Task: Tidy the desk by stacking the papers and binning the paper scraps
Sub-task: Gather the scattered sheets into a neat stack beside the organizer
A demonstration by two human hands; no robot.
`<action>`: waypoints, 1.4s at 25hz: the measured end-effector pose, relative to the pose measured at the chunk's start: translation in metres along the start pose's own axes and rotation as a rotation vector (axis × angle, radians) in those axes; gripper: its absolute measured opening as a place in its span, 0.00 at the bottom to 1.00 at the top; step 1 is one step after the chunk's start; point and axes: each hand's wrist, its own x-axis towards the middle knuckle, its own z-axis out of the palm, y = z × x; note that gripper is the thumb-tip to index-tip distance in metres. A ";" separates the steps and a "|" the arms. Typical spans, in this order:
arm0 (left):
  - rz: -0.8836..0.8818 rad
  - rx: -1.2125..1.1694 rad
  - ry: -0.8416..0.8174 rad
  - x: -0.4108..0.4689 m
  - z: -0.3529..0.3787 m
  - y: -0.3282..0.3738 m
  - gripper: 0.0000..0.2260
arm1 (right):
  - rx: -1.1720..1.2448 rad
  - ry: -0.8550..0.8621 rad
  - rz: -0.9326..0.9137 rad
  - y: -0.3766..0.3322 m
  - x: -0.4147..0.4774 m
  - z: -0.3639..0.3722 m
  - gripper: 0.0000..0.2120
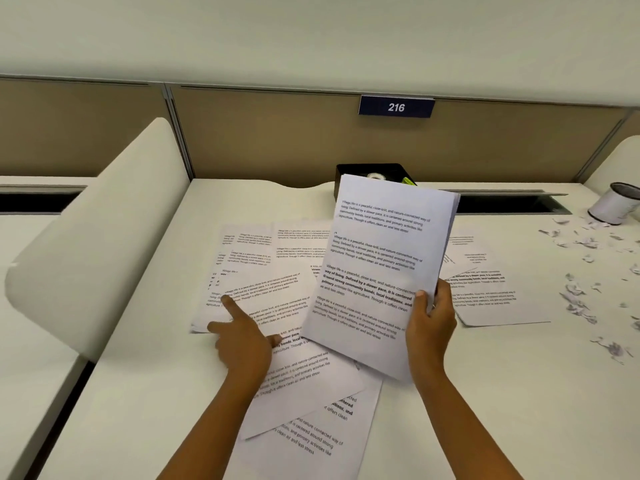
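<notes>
Now R hand (431, 323) clamps stack (381, 265) at its lower-right edge, thumb on front; stack tilted up off desk (485, 393). L hand (242, 337) left of stack, fingers apart, index tip pressing sheets (263, 271) lying under & left of stack. Scraps (581, 299) scattered right of stack, white can (613, 204) beyond them.

The held stack (384, 268) hides most of the far tray (360, 169) and parts of the sheets (263, 271) beneath, the right edge cuts off the can (613, 204), and the scraps (575, 291) are blurred.
</notes>
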 end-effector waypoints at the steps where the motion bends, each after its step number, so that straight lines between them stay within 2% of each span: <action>1: -0.032 0.049 0.014 0.000 0.000 0.001 0.53 | -0.009 0.007 0.006 0.001 -0.001 -0.003 0.12; 4: -0.077 0.165 0.075 -0.005 0.003 0.005 0.51 | -0.031 0.031 0.026 0.003 -0.002 -0.013 0.11; 9: -0.004 -0.067 0.102 -0.010 0.004 0.000 0.49 | -0.055 0.040 0.071 0.008 -0.010 -0.025 0.12; 11: 0.046 -0.123 0.116 -0.011 0.003 -0.006 0.42 | -0.072 0.048 0.082 0.010 -0.013 -0.029 0.12; 14: 0.155 -0.208 0.173 -0.009 -0.004 -0.016 0.24 | -0.105 0.091 0.098 0.013 -0.012 -0.042 0.12; 17: 0.270 -0.298 0.028 0.005 -0.017 -0.028 0.17 | -0.183 0.118 0.141 0.022 -0.007 -0.060 0.12; 20: 0.325 -0.195 -0.153 0.014 -0.025 -0.035 0.16 | -0.255 0.117 0.218 0.034 -0.005 -0.078 0.13; 23: 0.346 -0.111 -0.250 0.006 -0.019 -0.029 0.16 | -0.286 0.108 0.281 0.043 -0.005 -0.093 0.14; 26: 0.321 0.198 -0.139 -0.013 -0.003 -0.017 0.22 | -0.310 0.086 0.325 0.049 -0.007 -0.101 0.15; 28: 0.248 0.288 -0.090 -0.033 0.006 -0.006 0.28 | -0.323 0.076 0.352 0.054 -0.011 -0.102 0.15; 32: 0.213 0.221 -0.146 -0.053 0.019 0.007 0.37 | -0.324 0.062 0.393 0.063 -0.018 -0.099 0.15; 35: 0.283 0.139 -0.158 -0.053 0.016 0.012 0.32 | -0.329 0.063 0.401 0.067 -0.019 -0.098 0.15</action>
